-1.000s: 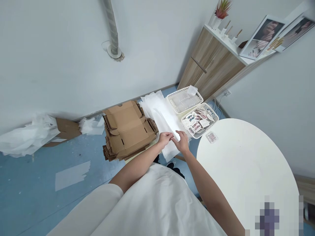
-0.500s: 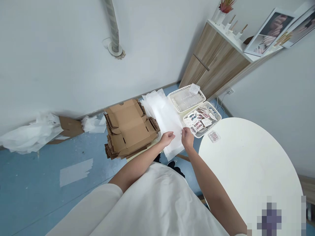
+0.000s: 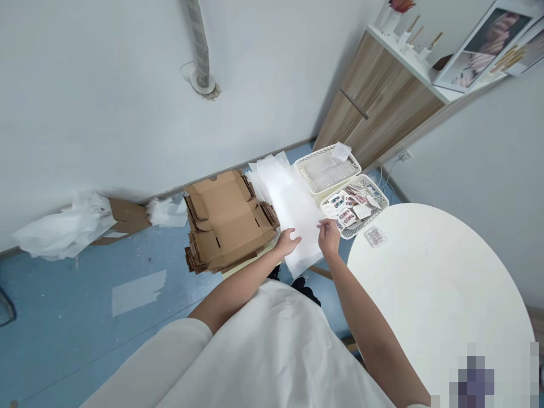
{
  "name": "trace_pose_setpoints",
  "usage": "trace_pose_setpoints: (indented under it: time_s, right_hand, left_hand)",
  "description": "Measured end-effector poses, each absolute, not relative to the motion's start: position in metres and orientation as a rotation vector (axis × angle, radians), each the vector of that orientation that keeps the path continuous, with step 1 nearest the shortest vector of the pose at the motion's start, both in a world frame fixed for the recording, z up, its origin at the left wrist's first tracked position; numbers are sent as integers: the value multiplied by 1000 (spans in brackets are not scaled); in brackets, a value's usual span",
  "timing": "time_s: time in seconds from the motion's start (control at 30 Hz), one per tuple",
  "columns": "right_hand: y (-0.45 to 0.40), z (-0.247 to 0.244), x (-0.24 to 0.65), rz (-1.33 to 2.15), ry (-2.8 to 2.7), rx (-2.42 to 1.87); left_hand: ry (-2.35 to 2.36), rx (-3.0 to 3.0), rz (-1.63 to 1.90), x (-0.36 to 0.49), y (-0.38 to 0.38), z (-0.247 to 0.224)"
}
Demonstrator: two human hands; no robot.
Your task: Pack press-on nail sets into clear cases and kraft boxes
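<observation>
A stack of thin white sheets lies in front of me, its near end between my hands. My left hand is over the near left part of the sheets, thumb and fingers apart, with nothing in it. At the right edge of the stack, my right hand has its fingers curled together on a sheet's edge; the fingertips are partly hidden. Flattened brown cardboard boxes are piled just left of the sheets. Close to my right hand stands a white basket of small carded packs.
Behind that basket is another white basket holding clear plastic pieces. A round white table at right bears a small clear pack. A wooden cabinet stands at the back; white wrapping lies on the floor at left.
The view has shifted slightly, so the surroundings sit a little further right. My left fingers have spread a little wider over the sheets. My right hand stays at the stack's right edge.
</observation>
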State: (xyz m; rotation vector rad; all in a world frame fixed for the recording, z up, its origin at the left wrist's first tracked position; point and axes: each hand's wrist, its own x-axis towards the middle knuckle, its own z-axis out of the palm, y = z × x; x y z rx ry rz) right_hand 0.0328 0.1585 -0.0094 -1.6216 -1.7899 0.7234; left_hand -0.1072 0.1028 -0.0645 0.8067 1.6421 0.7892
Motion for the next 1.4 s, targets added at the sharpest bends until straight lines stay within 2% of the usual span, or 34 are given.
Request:
trace_pose_setpoints:
  time_s: [0.2,0.43,0.6,0.77,0.93,1.1,1.4]
  right_hand:
    - [158,4,47,789,-1781,-1530]
    - [134,19,91,948,-1182,-1705]
    - [97,22,143,873,-871,-1687]
    - [49,21,201,831,-714,-1710]
    - [-5,6,263,680,-696,-1859]
    - [-59,-16,314,672,-671,-2031]
    - [-122,-49,355,599,-861,-2302]
  left_hand:
    - [1678,818,772,-101,107,-70]
    - [1599,800,690,-73,107,-59]
    - [1411,839,720,-30,108,-36]
    - [1420,1103,736,18,104,-24]
    - [1446,1396,596,68,90,-23]
    - [1436,1625,389,115,69,-29]
    - [1325,1891,2,164,33,-37]
